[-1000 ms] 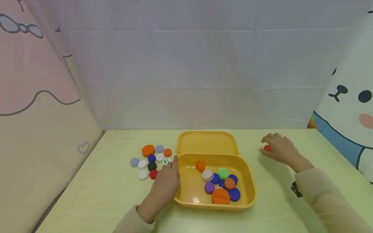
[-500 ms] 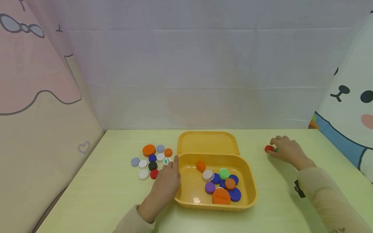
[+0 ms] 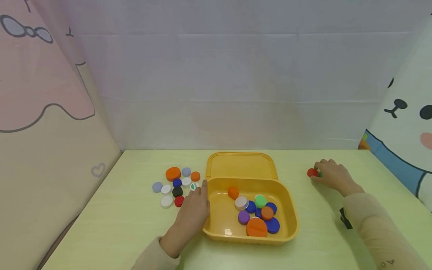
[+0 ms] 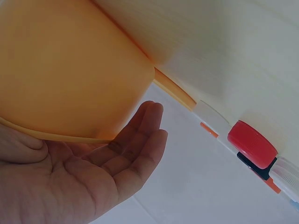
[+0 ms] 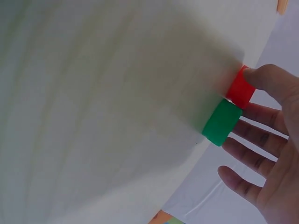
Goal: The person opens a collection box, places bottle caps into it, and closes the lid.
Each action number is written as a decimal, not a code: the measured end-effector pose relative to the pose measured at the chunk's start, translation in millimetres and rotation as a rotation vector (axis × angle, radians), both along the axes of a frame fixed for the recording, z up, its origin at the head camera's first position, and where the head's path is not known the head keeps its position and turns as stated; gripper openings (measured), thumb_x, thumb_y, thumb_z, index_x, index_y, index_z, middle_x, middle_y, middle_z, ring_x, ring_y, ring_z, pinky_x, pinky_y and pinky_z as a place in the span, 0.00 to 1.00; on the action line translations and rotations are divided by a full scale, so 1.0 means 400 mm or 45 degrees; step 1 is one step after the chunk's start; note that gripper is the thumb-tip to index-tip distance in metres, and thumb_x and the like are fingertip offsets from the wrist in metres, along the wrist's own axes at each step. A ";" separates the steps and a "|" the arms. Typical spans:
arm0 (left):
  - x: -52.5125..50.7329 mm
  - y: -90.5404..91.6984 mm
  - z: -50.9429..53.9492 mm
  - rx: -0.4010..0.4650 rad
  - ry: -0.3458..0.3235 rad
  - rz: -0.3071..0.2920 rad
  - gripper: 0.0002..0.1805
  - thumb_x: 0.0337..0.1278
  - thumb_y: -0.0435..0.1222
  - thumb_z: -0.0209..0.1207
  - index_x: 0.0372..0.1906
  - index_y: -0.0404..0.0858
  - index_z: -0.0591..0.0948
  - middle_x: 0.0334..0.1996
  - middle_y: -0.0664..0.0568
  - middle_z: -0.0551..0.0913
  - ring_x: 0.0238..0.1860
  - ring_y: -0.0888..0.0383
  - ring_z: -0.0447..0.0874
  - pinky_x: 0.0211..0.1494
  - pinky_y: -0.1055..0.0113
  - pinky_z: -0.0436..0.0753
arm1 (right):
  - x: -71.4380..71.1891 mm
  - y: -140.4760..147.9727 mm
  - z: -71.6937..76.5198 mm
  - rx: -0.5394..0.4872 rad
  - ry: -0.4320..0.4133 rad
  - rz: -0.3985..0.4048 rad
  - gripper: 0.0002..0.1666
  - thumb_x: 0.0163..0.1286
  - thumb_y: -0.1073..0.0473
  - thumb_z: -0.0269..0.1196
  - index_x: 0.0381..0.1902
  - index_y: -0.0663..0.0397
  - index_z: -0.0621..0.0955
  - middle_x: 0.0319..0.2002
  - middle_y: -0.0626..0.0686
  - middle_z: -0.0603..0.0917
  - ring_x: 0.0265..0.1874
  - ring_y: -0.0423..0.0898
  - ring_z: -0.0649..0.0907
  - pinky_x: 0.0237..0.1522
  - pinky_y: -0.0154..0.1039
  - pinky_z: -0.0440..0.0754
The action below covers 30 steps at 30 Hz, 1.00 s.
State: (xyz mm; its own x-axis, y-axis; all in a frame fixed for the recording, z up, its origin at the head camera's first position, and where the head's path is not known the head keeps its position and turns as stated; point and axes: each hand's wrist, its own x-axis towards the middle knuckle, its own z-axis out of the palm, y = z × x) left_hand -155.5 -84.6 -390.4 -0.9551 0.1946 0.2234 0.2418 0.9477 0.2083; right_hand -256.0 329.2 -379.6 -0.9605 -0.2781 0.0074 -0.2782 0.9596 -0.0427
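Observation:
My left hand (image 3: 192, 210) rests along the left rim of a yellow plastic box (image 3: 294, 228), its index finger straight. In the left wrist view, the box wall (image 4: 70, 65) lies against the hand, with the loose fingers outside it. Inside the box are several bottle caps, among them a large orange cap (image 3: 256, 227) and a light green cap (image 3: 260, 201). At the right, my right hand (image 3: 335, 178) has its thumb and index finger at a red bottle cap (image 5: 241, 87), pinching it. A green bottle cap (image 5: 221, 122) touches the red one, under the fingers.
Left of the box lies a group of loose caps, including an orange cap (image 3: 173, 173), a black cap (image 3: 177, 191) and a red cap (image 3: 179, 201). The box's yellow lid (image 3: 241, 165) lies behind it. A pale curtain (image 3: 216, 82) hangs beyond the table (image 3: 111, 225).
My right hand has shifted slightly right, bringing more of the red cap and the green cap into view. The left hand stays on the box rim.

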 end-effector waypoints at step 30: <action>0.005 0.001 0.006 0.003 -0.037 0.026 0.26 0.59 0.34 0.50 0.63 0.32 0.64 0.41 0.42 0.77 0.32 0.51 0.71 0.37 0.61 0.76 | 0.065 -0.100 0.077 0.025 0.335 0.140 0.17 0.52 0.52 0.66 0.33 0.59 0.79 0.36 0.58 0.80 0.33 0.55 0.75 0.28 0.48 0.73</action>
State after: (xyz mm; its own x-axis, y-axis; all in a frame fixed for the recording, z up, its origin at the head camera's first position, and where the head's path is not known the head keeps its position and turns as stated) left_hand -153.6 -84.1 -388.1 -0.9650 0.1744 0.1960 0.2161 0.9520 0.2169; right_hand -230.0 289.0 -348.7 -0.8902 -0.3833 0.2462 -0.3800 0.9228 0.0630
